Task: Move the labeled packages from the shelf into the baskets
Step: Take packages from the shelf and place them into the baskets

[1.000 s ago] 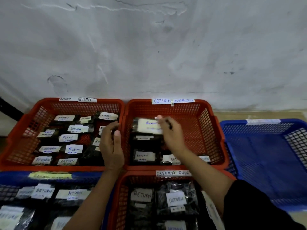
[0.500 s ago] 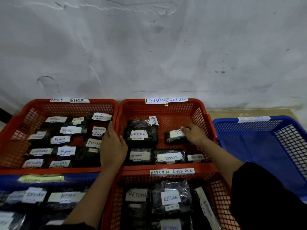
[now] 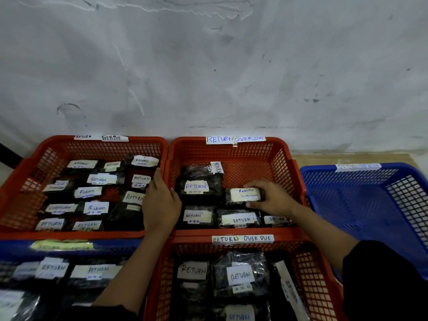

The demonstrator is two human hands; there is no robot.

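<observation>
My right hand [image 3: 271,198] grips a small dark package with a white "Return" label [image 3: 244,195] low inside the far middle red basket [image 3: 284,163], tagged "RETURN OVERDUE". Around it in that basket lie other dark labelled packages [image 3: 196,187]. My left hand [image 3: 161,202] rests flat, fingers straight, on the rims where this basket meets the far left red basket [image 3: 46,156], which holds several labelled packages [image 3: 102,179].
A near red basket [image 3: 310,269] with "RETURN" packages sits below the middle one. A blue basket [image 3: 370,205] stands at the right, and another blue basket [image 3: 69,246] with packages at the lower left. A grey wall rises behind.
My right hand carried a labelled package from above the basket's left side down to its middle right, where it now holds it low. My left hand settled onto the basket rims.
</observation>
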